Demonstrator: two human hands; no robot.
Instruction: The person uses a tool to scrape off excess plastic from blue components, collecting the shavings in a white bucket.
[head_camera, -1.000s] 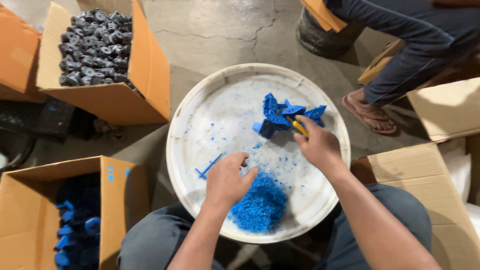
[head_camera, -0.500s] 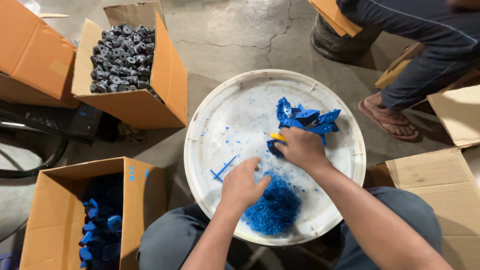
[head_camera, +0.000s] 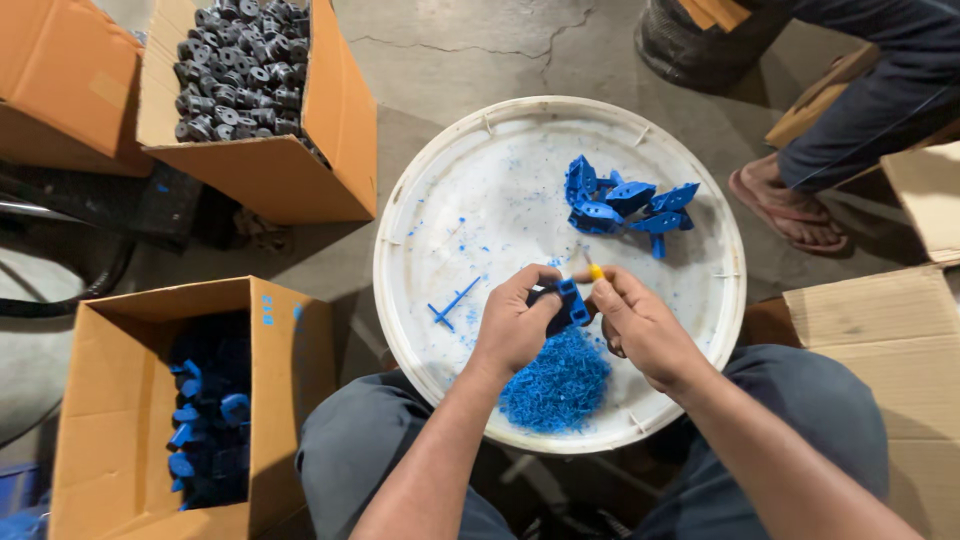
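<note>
A round white tray (head_camera: 470, 160) rests across my lap. My left hand (head_camera: 515, 325) grips a small blue plastic part (head_camera: 570, 303) over the tray's near side. My right hand (head_camera: 640, 325) holds a small yellow-handled tool (head_camera: 595, 270) right against that part. Below both hands lies a heap of blue plastic shavings (head_camera: 556, 385). Several more blue parts (head_camera: 625, 205) are piled at the tray's far right. A thin blue plastic strip (head_camera: 452, 303) lies left of my left hand.
A cardboard box of blue parts (head_camera: 210, 410) stands at my left. A box of dark grey round parts (head_camera: 240, 60) sits beyond it, with another box (head_camera: 60, 80) at far left. Another person's leg and sandalled foot (head_camera: 785, 205) are at upper right, next to cardboard boxes (head_camera: 880, 340).
My right hand came back from the pile of parts toward me. Both hands have met over the shavings, and a blue part is now held in my left hand.
</note>
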